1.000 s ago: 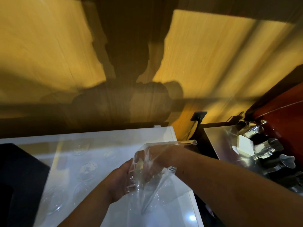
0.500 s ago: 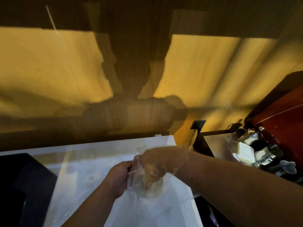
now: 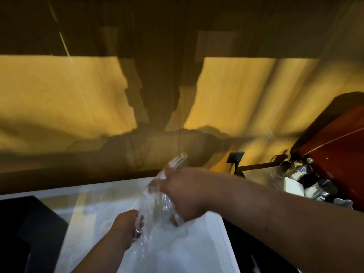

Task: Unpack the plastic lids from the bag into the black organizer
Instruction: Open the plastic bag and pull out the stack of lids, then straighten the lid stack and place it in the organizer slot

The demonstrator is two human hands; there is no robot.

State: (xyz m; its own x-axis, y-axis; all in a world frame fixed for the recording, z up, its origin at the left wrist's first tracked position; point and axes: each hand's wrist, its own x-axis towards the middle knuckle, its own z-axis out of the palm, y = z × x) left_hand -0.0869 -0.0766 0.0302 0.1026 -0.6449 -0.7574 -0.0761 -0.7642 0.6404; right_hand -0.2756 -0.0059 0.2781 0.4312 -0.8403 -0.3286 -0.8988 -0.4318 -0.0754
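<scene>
A clear plastic bag (image 3: pixel 157 229) hangs over the white counter (image 3: pixel 206 253), crumpled and blurred. My left hand (image 3: pixel 126 227) grips the bag's side from below left. My right hand (image 3: pixel 183 194) grips a stack of clear plastic lids (image 3: pixel 175 164) whose top sticks out above the bag's mouth. More clear lids (image 3: pixel 104 198) lie faintly visible on the counter to the left. The black organizer (image 3: pixel 29 229) stands at the left edge, its inside dark.
A wooden wall (image 3: pixel 246 95) rises right behind the counter. At the right stand shiny metal pots (image 3: pixel 307 178) beside a red-brown appliance (image 3: pixel 338 154). A black bracket (image 3: pixel 235 157) sits on the wall near the counter's far right corner.
My right hand has risen out of the bag with the lid stack. The left hand has slid lower along the bag. The view has tilted up a little.
</scene>
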